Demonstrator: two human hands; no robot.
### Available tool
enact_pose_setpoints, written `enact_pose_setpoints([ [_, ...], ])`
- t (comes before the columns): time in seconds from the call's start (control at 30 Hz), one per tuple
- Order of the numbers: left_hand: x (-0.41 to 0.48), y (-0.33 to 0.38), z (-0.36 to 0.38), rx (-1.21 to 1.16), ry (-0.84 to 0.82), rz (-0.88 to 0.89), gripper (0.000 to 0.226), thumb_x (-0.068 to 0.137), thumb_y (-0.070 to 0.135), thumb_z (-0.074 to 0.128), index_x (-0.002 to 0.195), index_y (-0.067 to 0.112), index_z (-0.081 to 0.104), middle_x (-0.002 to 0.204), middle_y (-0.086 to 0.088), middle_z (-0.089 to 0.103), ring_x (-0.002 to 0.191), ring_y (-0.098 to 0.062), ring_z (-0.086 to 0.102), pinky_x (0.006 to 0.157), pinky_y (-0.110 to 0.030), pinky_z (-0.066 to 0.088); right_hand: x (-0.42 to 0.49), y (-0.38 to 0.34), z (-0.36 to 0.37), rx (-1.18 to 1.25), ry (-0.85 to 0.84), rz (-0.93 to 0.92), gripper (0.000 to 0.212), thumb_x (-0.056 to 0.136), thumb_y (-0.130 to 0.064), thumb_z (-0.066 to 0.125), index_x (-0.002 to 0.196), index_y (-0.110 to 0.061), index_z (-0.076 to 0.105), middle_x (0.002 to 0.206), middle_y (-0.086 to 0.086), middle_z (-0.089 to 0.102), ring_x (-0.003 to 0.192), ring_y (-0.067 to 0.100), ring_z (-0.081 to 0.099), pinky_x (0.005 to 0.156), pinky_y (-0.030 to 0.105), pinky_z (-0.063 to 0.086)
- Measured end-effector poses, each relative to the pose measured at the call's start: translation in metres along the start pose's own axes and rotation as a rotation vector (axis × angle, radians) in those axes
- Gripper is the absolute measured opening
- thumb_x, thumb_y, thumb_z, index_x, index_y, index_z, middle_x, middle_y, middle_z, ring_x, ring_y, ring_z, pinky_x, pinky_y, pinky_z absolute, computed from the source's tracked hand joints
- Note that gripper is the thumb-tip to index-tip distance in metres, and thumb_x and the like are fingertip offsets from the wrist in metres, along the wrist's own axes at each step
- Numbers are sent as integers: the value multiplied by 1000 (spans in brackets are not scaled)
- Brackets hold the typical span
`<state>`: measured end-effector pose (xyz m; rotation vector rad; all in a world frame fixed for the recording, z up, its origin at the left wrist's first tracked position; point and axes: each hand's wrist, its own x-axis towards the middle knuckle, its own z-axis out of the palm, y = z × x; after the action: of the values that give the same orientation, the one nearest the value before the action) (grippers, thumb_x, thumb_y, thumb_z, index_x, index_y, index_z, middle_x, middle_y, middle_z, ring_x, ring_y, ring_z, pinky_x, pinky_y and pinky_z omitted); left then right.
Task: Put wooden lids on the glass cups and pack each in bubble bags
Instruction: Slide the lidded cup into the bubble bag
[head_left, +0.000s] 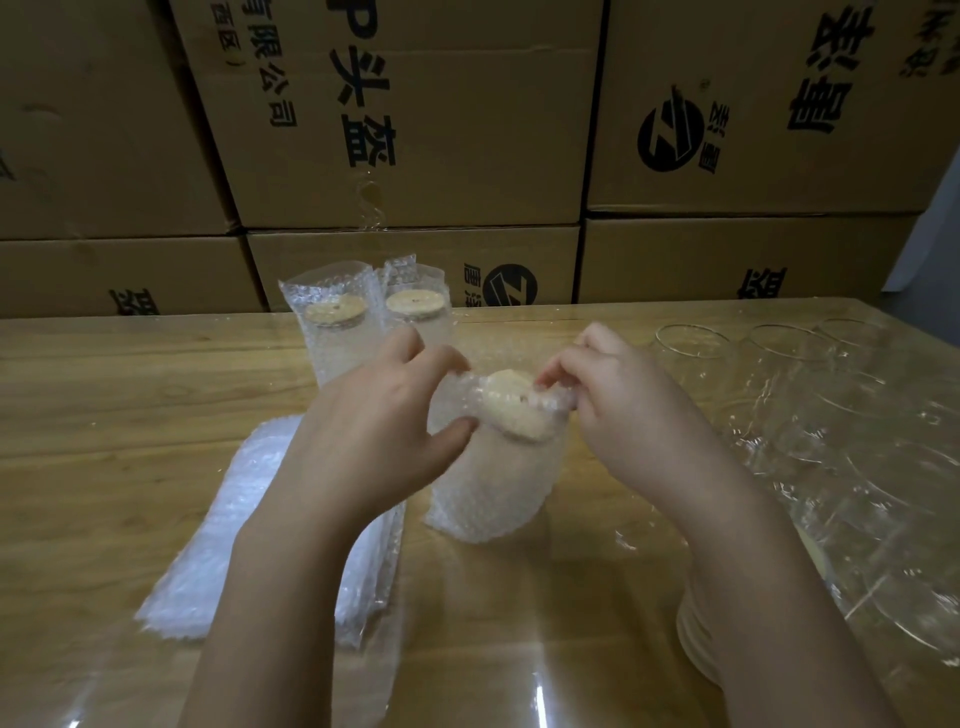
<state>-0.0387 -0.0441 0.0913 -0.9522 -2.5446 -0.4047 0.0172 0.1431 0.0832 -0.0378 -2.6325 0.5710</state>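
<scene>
The bubble bag (460, 397) blurs the glass cup (493, 483) standing mid-bench (104, 389). Only its wooden lid (514, 410) shows plainly, pale and round at the bag's mouth. The left hand (374, 415) and right hand (623, 410) each pinch that mouth's edge. The right forearm hides most of a lid stack (693, 639).

The bubble bag (493, 483) I hold is soft clear plastic, bumpy all over with little bubbles. The wooden lid (514, 410) inside it is pale wood and not shiny. My table (130, 395) is yellow wood under a smooth, shiny clear sheet. The glass cups (691, 356) are smooth clear glass that glints. The flat pile of bubble bags (218, 545) is the same bumpy plastic. The boxes (415, 130) are dull brown cardboard. The blurry pale stack (696, 634) may be more wood lids.
</scene>
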Motion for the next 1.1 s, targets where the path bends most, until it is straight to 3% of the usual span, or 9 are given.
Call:
enact_pose_setpoints([
  [0.1,0,-4,-1,3,70,-19,23,90,40,57,103,23,66,95,7,47,74,-18,61,55,-31,48,1,8,1,-172,-19,27,32,92,-2,41,111,-16,62,99,-4,44,83,18,50,63,32,42],
  [0.27,1,-11,-3,7,197,-34,17,86,35,67,91,19,71,102,1,47,67,-20,59,46,-26,44,3,14,0,-203,63,108,22,99,-28,45,107,-18,63,103,-2,55,83,19,56,69,41,52],
  [0.47,3,-12,1,14,257,-96,16,88,36,65,89,20,69,108,0,53,70,-19,63,43,-28,46,4,15,-3,-153,188,122,21,99,-30,47,102,-20,65,101,-7,61,80,17,57,62,33,49],
  [0.6,4,-12,5,41,283,-168,13,89,30,66,90,19,71,104,-1,54,71,-19,62,44,-18,34,4,9,-2,-101,256,87,20,99,-27,48,102,-18,66,101,-8,62,79,17,57,59,32,46],
  [0.7,4,-13,7,50,302,-135,14,85,25,69,96,16,71,108,-5,55,92,-24,56,54,-25,38,4,10,-2,-68,229,72,18,99,-26,49,101,-19,66,99,-9,60,80,16,56,63,32,47],
  [0.77,5,-7,8,44,274,-12,27,82,29,68,105,15,68,118,-4,57,110,-27,50,79,-36,42,4,11,-1,-53,187,64,18,99,-25,48,100,-18,65,102,-8,58,84,14,56,67,34,49],
  [0.83,7,6,10,4,243,100,31,84,34,64,110,17,67,121,2,61,117,-25,50,90,-43,38,4,11,0,-51,169,33,19,97,-22,47,100,-15,65,113,-7,54,97,13,53,73,33,50],
  [0.97,7,19,16,9,185,79,34,88,45,59,109,20,67,104,6,65,95,-18,60,79,-36,37,3,9,3,-74,113,-44,27,94,-20,43,100,-15,68,135,-13,44,118,12,42,82,35,48],
  [1.1,5,13,17,75,120,-50,50,84,64,39,107,26,63,95,10,62,80,-12,61,66,-29,35,3,10,9,-90,19,25,26,94,-24,44,110,-19,64,133,-12,42,120,11,42,86,37,48],
])
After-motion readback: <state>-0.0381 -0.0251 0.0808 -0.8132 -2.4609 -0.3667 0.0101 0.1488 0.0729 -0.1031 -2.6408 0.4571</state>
